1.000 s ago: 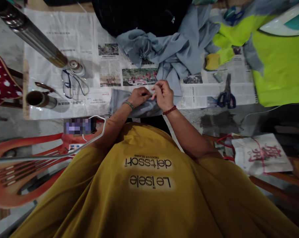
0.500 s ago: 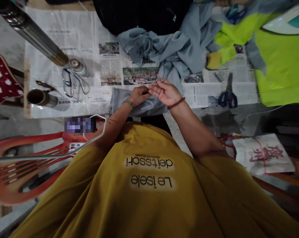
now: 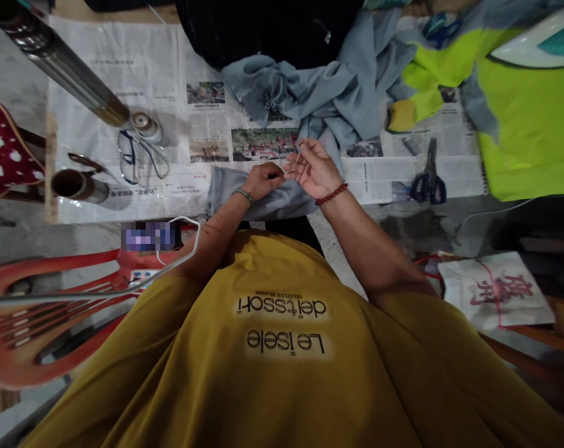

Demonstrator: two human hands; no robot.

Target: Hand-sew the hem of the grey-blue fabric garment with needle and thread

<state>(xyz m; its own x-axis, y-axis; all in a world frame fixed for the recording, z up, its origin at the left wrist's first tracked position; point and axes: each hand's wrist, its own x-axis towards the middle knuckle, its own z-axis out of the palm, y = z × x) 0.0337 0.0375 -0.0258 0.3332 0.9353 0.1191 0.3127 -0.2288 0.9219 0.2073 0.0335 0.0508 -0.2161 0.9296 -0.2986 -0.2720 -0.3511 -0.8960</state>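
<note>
My right hand point(image 3: 315, 169), with a red-brown beaded bracelet, is palm up with thumb and forefinger pinched on a thin, pale needle point(image 3: 299, 153). Just left of it, my left hand point(image 3: 264, 180), with a green bracelet, has its fingers closed in a pinch; what lies between them is too small to make out. Both sets of fingertips almost meet above grey cloth point(image 3: 286, 200) that hangs over the table's near edge. More of this grey fabric point(image 3: 342, 93) lies crumpled beyond my hands.
Newspaper point(image 3: 160, 81) covers the table. On the left stand a steel flask point(image 3: 76, 74), a cup point(image 3: 79, 185) and eyeglasses point(image 3: 129, 155). To the right lie scissors point(image 3: 430, 177), yellow-green cloth point(image 3: 520, 124) and an iron point(image 3: 543, 43). A black bag-like item point(image 3: 267, 28) sits at the back.
My right hand's thumb and forefinger have risen slightly away from the left hand, and the needle shows more clearly. My left hand stays nearly in place.
</note>
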